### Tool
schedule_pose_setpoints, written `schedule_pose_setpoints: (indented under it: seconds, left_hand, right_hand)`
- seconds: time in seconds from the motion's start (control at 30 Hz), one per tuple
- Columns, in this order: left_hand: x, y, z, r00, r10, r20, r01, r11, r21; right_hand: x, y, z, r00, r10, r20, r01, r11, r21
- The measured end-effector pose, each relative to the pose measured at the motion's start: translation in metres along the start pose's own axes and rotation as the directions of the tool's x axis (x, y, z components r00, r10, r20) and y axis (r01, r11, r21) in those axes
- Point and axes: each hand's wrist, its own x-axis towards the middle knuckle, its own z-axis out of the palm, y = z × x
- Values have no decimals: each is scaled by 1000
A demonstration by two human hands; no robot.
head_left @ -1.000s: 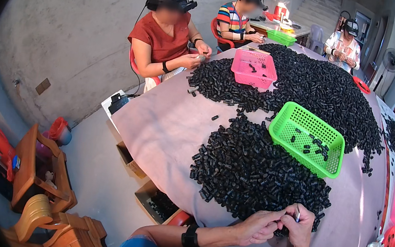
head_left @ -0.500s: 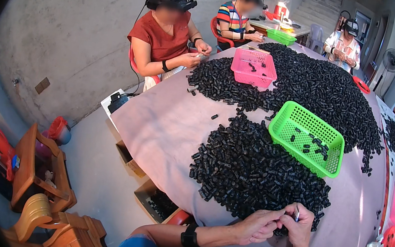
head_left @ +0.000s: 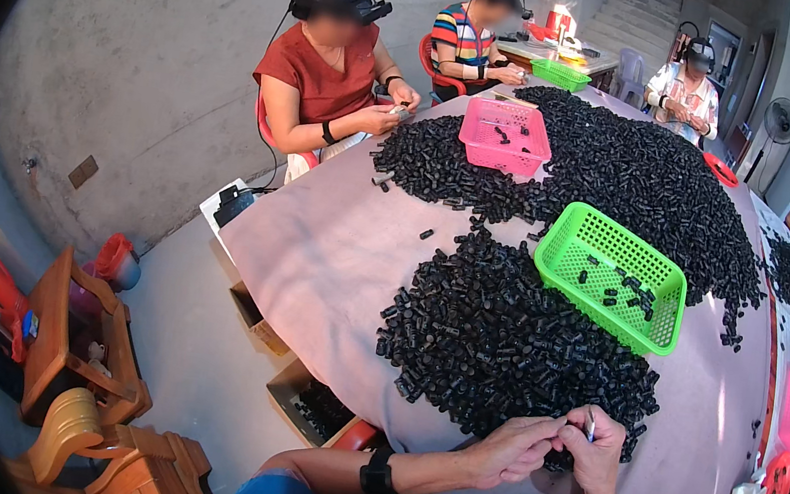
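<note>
My left hand [head_left: 516, 450] and my right hand [head_left: 591, 450] meet at the near edge of a heap of small black cylindrical pieces [head_left: 512, 349]. The right fingers are closed round a slim, light-coloured tool [head_left: 590, 428] whose tip points up; its exact kind is too small to make out. Thumb and fingers of my left hand pinch together against the right fingertips. Whatever they hold is hidden. Beyond the heap, a green perforated basket [head_left: 567, 243] contains several of the black pieces.
A pink basket [head_left: 488, 159] stands by the larger black heap [head_left: 645, 191] farther back. Co-workers sit round the cloth-covered table [head_left: 313, 256], the closest one in a red top [head_left: 323, 75]. Cardboard boxes [head_left: 289, 389] and wooden chairs [head_left: 118, 461] are on the left.
My hands stay nearly in place, fingertips together. The view shifts very slightly. The co-worker in red has moved their hands a little.
</note>
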Motion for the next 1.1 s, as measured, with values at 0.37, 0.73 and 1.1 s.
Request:
schedule_pose_setpoints:
  seconds: [0.37, 0.73, 1.1]
  left_hand:
    - [6, -4, -6, 996, 85, 1, -85, 996, 37]
    - [11, -8, -10, 995, 87, 38, -83, 991, -107]
    - [9, -6, -11, 998, 64, 25, -61, 992, -112]
  right_hand:
    - [0, -10, 2, 1000, 9, -11, -9, 1000, 2]
    - [0, -8, 0, 1000, -25, 12, 25, 1000, 7]
    - [1, -8, 0, 999, -43, 0, 43, 996, -82]
